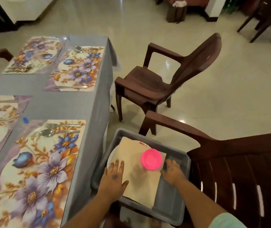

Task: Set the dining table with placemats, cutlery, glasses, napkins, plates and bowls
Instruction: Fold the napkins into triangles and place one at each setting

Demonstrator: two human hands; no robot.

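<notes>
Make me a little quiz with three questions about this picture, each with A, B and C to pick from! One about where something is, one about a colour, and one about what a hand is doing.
1. Where is the grey tray?
A. On a brown chair beside the table
B. On the middle of the table
C. On the floor by the bin

2. What colour is the small bowl in the tray?
A. Green
B. Pink
C. Black

3. What is the left hand doing?
A. Gripping a fork
B. Lifting a chair
C. Lying flat with straight fingers on the beige napkins

Answers:
1. A, the tray sits on the brown chair next to the table's edge.
2. B, the bowl is bright pink.
3. C, its fingers are spread flat on the napkins, curled round nothing.
</notes>
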